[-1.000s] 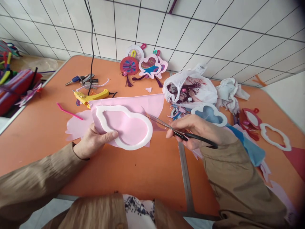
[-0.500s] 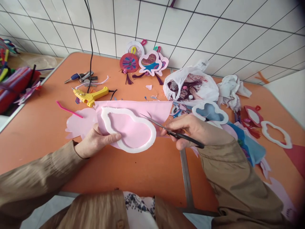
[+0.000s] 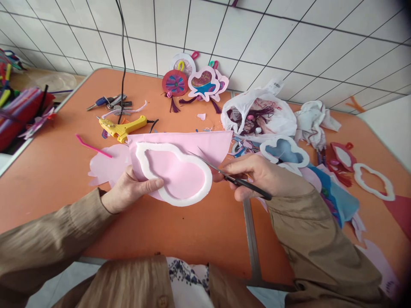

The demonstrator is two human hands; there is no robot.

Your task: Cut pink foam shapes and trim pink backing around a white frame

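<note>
My left hand (image 3: pixel 133 190) pinches a pink foam sheet (image 3: pixel 205 143) at its left side, with the thumb over a white foam cloud-shaped frame (image 3: pixel 192 197) lying on the sheet. In my right hand (image 3: pixel 257 175) is a pair of scissors with black handles (image 3: pixel 247 185). Their blades reach left into the sheet, close to the upper right edge of the white frame. Pink sheet shows through the frame's opening. Both hands hold the work above the orange table (image 3: pixel 180 239).
A yellow glue gun (image 3: pixel 123 128), keys (image 3: pixel 117 104) and a pink scalloped cutout (image 3: pixel 107 164) lie at left. Finished ornaments (image 3: pixel 175 83) lean on the tiled wall. A white plastic bag (image 3: pixel 276 113), a blue-filled cloud frame (image 3: pixel 284 152) and foam scraps crowd the right.
The scissor blades have closed somewhat on the pink sheet, and my right fingers have drawn together. The sheet's upper right part has lifted slightly. My left hand stays in place.
</note>
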